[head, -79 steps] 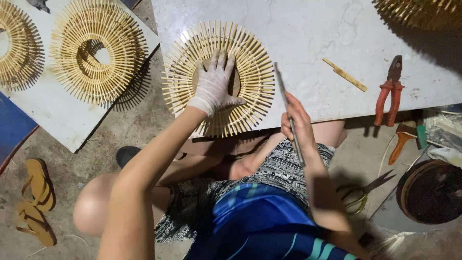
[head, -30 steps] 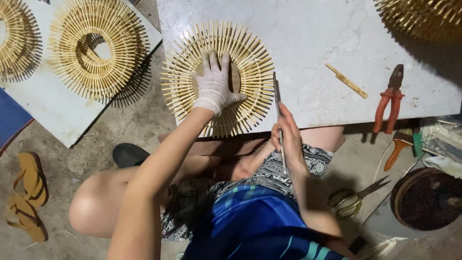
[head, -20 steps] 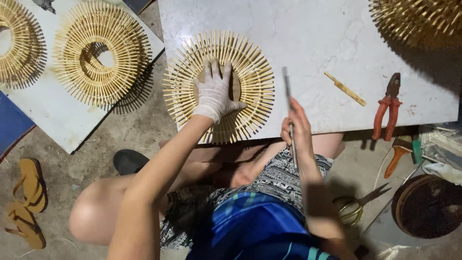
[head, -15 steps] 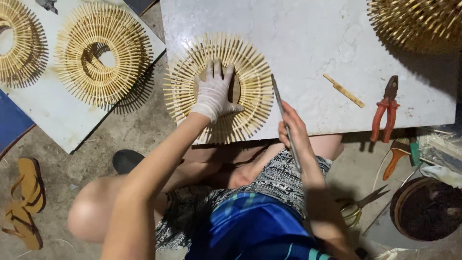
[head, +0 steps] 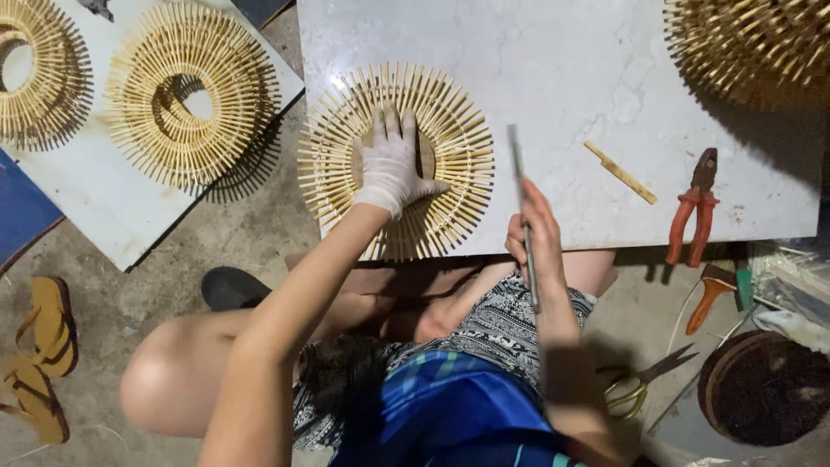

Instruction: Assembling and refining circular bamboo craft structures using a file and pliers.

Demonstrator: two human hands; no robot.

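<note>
Round bamboo-stick mat (head: 450,156), flat on slab

Round bamboo-stick wreath (head: 750,43) top right cut by frame edge; second wreath (head: 35,78) cut at left (half gone). Gloved left hand (head: 391,164) hides the radial stick disc's (head: 458,156) centre.

A white glove (head: 393,164) is worn; the bamboo ring (head: 396,160) is pale yellow, the pliers (head: 693,207) red-handled, the slab (head: 562,78) white marble.
</note>
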